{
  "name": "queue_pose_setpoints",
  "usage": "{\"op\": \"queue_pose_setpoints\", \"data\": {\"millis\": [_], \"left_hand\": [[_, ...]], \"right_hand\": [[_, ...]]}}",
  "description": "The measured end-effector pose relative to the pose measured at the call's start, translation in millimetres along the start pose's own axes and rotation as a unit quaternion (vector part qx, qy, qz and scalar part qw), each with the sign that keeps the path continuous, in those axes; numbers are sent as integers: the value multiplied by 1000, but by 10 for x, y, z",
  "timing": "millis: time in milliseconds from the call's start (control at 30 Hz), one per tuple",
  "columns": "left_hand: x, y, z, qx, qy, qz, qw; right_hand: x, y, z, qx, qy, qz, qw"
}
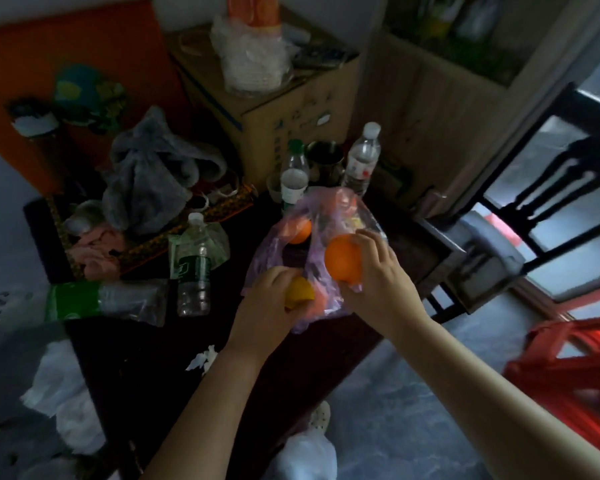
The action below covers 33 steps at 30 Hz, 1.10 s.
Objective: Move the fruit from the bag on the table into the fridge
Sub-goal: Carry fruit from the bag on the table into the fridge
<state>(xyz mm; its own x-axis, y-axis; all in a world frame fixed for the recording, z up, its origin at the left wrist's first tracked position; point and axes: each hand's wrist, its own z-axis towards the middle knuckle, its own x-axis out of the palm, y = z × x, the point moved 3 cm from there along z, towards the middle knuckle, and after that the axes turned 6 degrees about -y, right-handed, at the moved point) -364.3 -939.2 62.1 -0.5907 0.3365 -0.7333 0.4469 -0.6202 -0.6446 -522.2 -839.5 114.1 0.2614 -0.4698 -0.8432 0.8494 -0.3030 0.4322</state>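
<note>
Both grips were full. The left grip (267,299) had its fingers curled over a yellow fruit (300,292) at the near edge of the pink see-through bag (329,202). Whether that fruit was clear of the plastic could not be told. The right grip (378,271) was wrapped round an orange (342,259), held at the bag's 3 o'clock side and seemingly just above the open mouth.

The bag lay slumped on the dark desk (153,358), and a second orange (300,232) sat inside it toward its far end. That orange lay at about 12 o'clock from the left grip and 10 o'clock from the right. The left was slightly nearer, though neither had a finger to spare. Being round, it had no long axis to line up with. The yellow fruit was too covered to show how it lay.

Beyond the bag, at 12 o'clock, stood two water bottles (362,157) and a metal cup (324,157) in front of a cardboard box (274,112).

No fridge could be picked out with certainty. The pale panelled unit at 2 o'clock might have been it. The likely next move was to carry the two held fruits off, leaving the orange in the bag for a second trip.
</note>
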Motion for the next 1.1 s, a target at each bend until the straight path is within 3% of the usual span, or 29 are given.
{"op": "queue_pose_setpoints", "data": {"millis": [200,633,867,1100], "left_hand": [[-142,-858,-401,91,-10,-40,995],[-55,-2423,-1627,285,106,-82,949],[68,-2811,-1869,347,141,-103,921],[249,-2904,-1778,365,189,-113,904]], "right_hand": [[-829,107,-885,27,-98,-3,995],[-1985,261,-3318,184,-240,-49,952],[-2213,344,-3768,230,-298,-71,924],[-2121,232,-3751,271,-291,-93,913]]}}
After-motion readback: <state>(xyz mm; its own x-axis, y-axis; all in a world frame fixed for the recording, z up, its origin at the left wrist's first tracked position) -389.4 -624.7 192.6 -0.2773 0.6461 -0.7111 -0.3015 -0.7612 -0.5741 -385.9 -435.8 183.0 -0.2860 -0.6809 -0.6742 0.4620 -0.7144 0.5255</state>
